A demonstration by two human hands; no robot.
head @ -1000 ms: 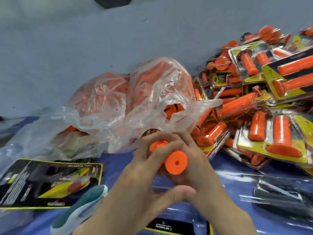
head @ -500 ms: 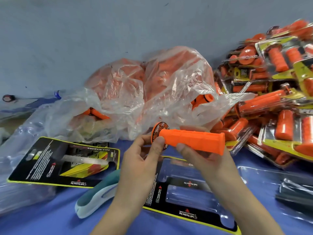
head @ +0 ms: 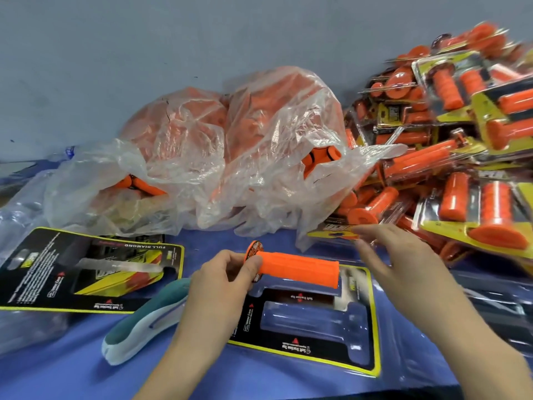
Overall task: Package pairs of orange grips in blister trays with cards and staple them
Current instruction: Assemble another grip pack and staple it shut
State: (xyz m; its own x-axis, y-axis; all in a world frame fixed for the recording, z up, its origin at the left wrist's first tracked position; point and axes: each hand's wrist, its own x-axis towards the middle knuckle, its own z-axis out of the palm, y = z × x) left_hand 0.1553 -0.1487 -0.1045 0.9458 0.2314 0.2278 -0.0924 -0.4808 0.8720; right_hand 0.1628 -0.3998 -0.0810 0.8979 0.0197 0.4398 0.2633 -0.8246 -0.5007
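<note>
Recorder: Surroundings, biggest first?

Me: Blue covered table (head: 52, 376). Far centre, crumpled clear plastic bag (head: 230, 157) stuffed with loose orange grips. Right of it, heap of finished blister packs (head: 461, 174), orange grips on yellow cards.

Recorder: Nearer you?

Me: Black yellow-edged card under clear blister tray (head: 317, 330), straight before me. Second black-and-yellow card (head: 86, 269) to its left. Teal-and-white stapler (head: 138, 327) lying between the two.

Recorder: Hands?

Me: My left hand (head: 222, 281) pinches the flanged end of one orange ribbed rubber grip (head: 300, 272). Grip lies sideways over the tray's far pocket; touching or not, I cannot tell. My right hand (head: 403, 267), fingers spread, holding nothing, hovers beyond the grip's free end, near the heap's edge.
</note>
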